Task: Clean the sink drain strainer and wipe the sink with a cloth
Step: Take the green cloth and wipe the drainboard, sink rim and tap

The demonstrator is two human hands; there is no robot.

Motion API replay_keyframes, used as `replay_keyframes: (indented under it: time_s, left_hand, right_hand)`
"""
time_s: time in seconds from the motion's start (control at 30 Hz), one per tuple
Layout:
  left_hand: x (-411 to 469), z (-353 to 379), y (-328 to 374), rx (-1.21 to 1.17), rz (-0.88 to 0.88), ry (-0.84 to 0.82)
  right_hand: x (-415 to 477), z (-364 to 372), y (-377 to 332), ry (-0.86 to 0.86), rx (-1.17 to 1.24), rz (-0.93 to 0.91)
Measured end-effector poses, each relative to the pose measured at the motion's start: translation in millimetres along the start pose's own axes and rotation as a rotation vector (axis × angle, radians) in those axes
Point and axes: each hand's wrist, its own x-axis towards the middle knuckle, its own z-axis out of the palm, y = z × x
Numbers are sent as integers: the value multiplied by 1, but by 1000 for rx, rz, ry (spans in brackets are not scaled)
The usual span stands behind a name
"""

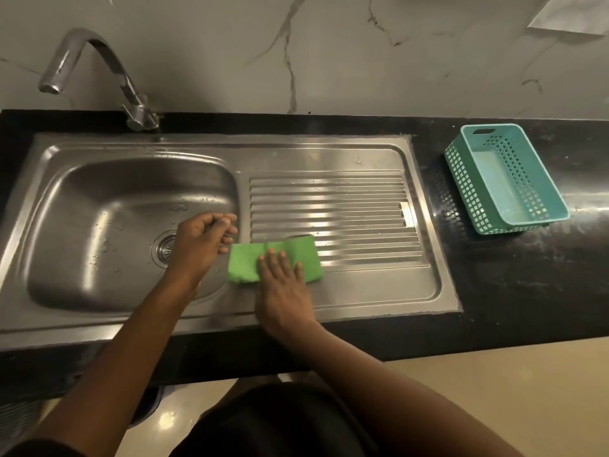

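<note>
Stainless steel fills the middle of the frame: the sink (99, 199) has its basin at centre left and its ribbed drainboard (329, 206) at centre right, set into a black countertop (510, 275). Water drops speckle the basin floor and its far wall.

My right hand (283, 291) lies flat on the green cloth (275, 262), fingers straight and a little spread, pressing it down. The folded cloth sits just below the middle of the frame, on the lower left corner of the drainboard, beside the basin's right edge.

My left hand (201, 240) hangs over the basin's right side, just left of the cloth and not touching it. Its fingers are loosely curled with the thumb near the fingertips, and I see nothing in them.

Only the left part of the round drain strainer (163, 247) shows in the basin floor; the rest is hidden under my left hand.

A curved chrome faucet (89, 61) stands at upper left against the veined marble wall (329, 61). At right, a teal perforated basket (504, 179) rests on the countertop, well apart from the sink's edge.
</note>
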Motion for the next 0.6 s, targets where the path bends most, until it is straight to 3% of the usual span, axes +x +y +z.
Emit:
replay_keyframes:
  time_s: [0.1,0.2,0.27,0.6]
  left_hand:
    - [2,-4,2,9,5,14]
    - [4,-3,3,8,4,9]
    - [6,-3,4,5,4,4]
    - [7,0,6,-6,12,-24]
  right_hand:
    - [13,4,-13,-41,-54,-86]
    - [15,-8,20,-39,-169,-240]
    - [12,-24,52,-24,-194,-247]
    - [-54,-104,201,143,-140,239]
